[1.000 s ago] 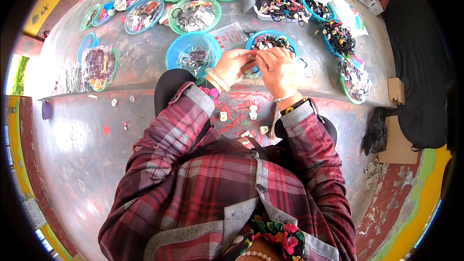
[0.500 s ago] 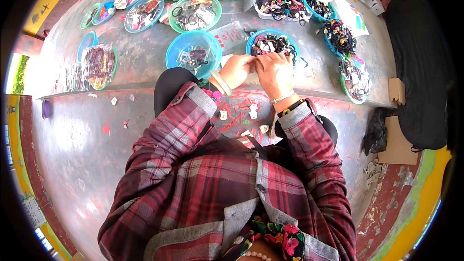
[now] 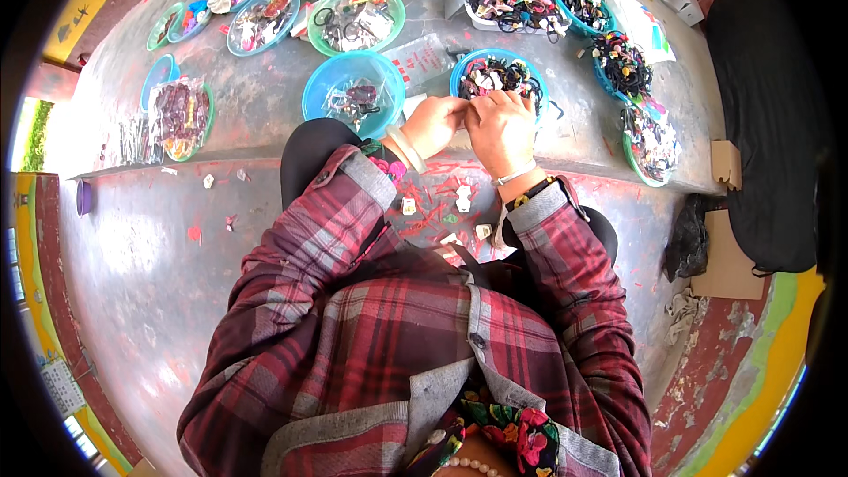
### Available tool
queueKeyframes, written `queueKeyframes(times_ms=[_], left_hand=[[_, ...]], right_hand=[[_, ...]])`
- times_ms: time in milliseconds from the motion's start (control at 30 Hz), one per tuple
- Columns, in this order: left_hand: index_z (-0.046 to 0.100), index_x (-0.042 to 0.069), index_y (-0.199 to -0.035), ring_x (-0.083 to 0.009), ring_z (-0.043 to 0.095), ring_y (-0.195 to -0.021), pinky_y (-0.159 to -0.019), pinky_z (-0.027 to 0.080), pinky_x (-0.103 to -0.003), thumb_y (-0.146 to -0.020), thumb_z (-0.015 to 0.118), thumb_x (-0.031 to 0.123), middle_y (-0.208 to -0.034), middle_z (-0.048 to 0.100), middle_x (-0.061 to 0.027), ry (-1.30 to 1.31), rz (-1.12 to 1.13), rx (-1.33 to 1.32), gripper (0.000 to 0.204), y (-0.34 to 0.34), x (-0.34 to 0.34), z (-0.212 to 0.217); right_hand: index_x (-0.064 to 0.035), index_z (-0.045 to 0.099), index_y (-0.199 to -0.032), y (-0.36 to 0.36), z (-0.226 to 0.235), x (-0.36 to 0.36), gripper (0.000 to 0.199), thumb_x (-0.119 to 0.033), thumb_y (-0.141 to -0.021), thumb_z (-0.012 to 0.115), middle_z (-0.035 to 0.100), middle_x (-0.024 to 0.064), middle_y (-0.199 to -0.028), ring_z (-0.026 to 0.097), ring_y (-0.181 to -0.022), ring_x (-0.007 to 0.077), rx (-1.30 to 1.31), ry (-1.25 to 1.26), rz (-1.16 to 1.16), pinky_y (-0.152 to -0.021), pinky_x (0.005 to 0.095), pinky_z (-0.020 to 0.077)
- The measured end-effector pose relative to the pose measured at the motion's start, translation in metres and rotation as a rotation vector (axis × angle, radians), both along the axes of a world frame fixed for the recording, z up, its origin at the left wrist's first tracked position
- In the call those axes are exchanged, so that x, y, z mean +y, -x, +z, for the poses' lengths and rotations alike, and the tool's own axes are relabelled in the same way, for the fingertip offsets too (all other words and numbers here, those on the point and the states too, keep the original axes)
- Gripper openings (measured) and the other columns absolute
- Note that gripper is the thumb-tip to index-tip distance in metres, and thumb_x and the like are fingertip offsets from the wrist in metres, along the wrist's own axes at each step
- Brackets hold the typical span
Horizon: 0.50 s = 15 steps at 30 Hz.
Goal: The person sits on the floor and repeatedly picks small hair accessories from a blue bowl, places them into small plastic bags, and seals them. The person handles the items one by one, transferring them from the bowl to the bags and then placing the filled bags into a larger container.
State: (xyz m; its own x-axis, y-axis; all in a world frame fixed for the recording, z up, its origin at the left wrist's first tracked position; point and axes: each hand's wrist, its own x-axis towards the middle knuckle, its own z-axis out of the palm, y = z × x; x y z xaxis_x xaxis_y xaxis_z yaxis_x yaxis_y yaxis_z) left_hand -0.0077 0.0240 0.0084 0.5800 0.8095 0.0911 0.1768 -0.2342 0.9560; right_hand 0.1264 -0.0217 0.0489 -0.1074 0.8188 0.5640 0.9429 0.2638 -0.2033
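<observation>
Left hand [image 3: 433, 128] and right hand [image 3: 501, 134], fingers meeting; hair ties [image 3: 499, 77] in a blue bowl [image 3: 544, 88], just on the far side.
We judge the ties light, soft, stretchy, best taken by the bare band; the hands hide part of the bowl's near rim and anything between them, so we cannot tell what they pinch.
</observation>
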Motion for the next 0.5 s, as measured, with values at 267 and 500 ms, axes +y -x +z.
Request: queueKeyframes(times_ms=[267, 500], left_hand=[[0.059, -0.002, -0.1, -0.015, 0.06, -0.081, -0.072, 0.046, -0.027, -0.084, 0.048, 0.005, -0.087, 0.064, -0.0128, -0.025, 0.005, 0.028, 0.021, 0.0, 0.001, -0.001], [0.059, -0.003, -0.101, -0.0152, 0.06, -0.084, -0.074, 0.047, -0.027, -0.085, 0.049, 0.005, -0.088, 0.064, -0.0117, 0.019, 0.007, 0.031, 0.02, 0.0, 0.0, 0.003]], right_hand=[[-0.0101, 0.056, -0.061, 0.0, -0.003, 0.001, 0.009, -0.015, -0.067, 0.059, 0.055, 0.0037, -0.068, 0.055, -0.074, 0.0226, 0.008, -0.02, -0.014, -0.068, 0.037, 0.0388], [-0.01, 0.055, -0.061, 0.001, -0.001, 0.001, 0.009, -0.015, -0.067, 0.06, 0.057, 0.0042, -0.069, 0.055, -0.072, 0.0233, 0.006, -0.035, -0.005, -0.067, 0.0368, 0.0392]])
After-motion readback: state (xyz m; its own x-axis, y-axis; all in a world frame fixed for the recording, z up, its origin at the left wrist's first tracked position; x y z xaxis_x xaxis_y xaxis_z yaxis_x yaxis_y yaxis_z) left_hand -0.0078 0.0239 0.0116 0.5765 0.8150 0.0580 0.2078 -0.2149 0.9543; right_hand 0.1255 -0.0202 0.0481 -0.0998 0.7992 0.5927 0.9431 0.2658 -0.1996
